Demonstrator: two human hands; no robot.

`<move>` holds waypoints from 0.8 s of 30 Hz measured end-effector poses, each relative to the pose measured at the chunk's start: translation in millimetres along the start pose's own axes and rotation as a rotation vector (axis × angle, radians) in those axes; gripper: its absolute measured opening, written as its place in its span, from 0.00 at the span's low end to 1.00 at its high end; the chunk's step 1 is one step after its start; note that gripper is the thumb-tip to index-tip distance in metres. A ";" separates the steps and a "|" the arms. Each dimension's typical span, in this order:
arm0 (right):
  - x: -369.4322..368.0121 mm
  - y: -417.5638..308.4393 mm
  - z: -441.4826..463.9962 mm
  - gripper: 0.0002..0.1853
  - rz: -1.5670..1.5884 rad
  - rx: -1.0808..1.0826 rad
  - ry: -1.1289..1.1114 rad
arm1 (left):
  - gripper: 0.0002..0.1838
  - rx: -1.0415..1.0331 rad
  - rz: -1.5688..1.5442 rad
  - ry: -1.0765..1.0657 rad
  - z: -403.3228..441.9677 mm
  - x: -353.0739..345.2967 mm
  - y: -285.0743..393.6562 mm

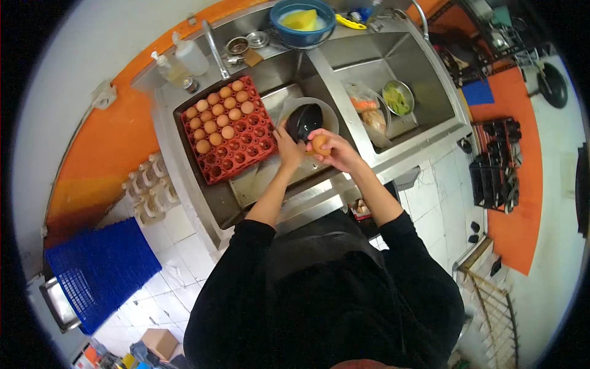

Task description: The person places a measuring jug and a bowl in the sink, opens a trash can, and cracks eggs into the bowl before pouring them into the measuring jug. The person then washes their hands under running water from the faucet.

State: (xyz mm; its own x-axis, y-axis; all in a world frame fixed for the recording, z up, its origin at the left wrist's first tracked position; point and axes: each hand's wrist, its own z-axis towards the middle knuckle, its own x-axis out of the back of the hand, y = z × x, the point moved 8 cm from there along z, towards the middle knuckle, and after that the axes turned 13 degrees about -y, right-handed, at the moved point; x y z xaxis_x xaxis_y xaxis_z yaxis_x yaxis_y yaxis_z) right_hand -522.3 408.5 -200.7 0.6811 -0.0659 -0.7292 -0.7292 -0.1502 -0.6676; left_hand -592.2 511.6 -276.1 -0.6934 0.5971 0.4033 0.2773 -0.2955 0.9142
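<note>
Between the fingers of my right hand [340, 154] is a brown egg [320, 146], close to the near rim of a glossy black bowl [305, 118]. My left hand [289, 149] grips the bowl's near left edge, its fingers partly hidden. The bowl is tilted over a translucent whitish tub [332, 117] in the left sink basin; the tub's contents are mostly covered. Left of my hands, a red egg tray [211, 176] holds several brown eggs [222, 109] in its far part, with bare cups nearer me and toward the right.
A divider separates the right basin [424, 80], where a metal bowl of green vegetables [398, 98] and bagged food [367, 114] sit. Along the back ledge stand a blue basin [284, 34] with a yellow sponge, a flexible faucet [215, 49] and pump bottles [169, 71].
</note>
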 end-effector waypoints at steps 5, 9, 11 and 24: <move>75.7 5.9 -61.1 0.13 -0.963 -0.267 0.414 | 0.36 0.058 -0.033 -0.022 -1.5 6.8 9.1; 69.5 12.0 -81.6 0.13 -2.015 -0.360 0.617 | 0.36 0.006 -0.039 -0.006 -4.7 11.4 6.9; 73.6 16.0 -80.3 0.13 -2.078 -0.377 0.586 | 0.36 0.013 -0.063 -0.002 -4.7 14.5 5.4; 79.5 13.4 -95.1 0.14 -1.827 -0.294 0.686 | 0.35 0.169 -0.151 -0.004 -19.8 23.2 -20.1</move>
State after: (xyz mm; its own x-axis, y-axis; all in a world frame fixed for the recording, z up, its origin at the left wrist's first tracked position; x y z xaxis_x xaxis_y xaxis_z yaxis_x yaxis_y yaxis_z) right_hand -471.6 307.4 -253.3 0.4361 0.0366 0.8992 0.7323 -0.5951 -0.3309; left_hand -627.1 516.7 -285.9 -0.7329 0.6281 0.2614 0.2786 -0.0735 0.9576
